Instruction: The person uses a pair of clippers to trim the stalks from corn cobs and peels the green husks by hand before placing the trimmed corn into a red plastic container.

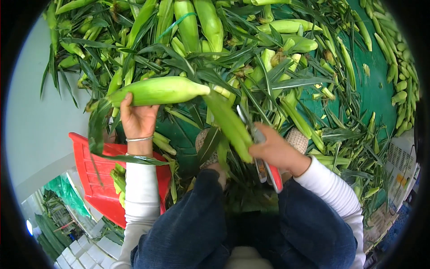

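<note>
My left hand [138,117] is closed around an ear of corn [161,90] in its pale green husk, held level with its stem end toward the right. Long dark leaves trail from its left end over my wrist. My right hand [278,150] is closed on a red-handled cutting tool [274,177] that looks like pruning shears, its metal tip pointing up past my fingers. From the stem end a loose green husk leaf [229,127] runs down to my right fingers, slightly blurred. Whether those fingers pinch the leaf is hard to see.
Heaped corn ears [186,27] and leaves cover the green floor sheet [376,89] ahead. More ears [405,76] are piled at far right. A red plastic container [96,175] holding husks stands by my left forearm. Stacked printed cardboard [400,168] lies at right.
</note>
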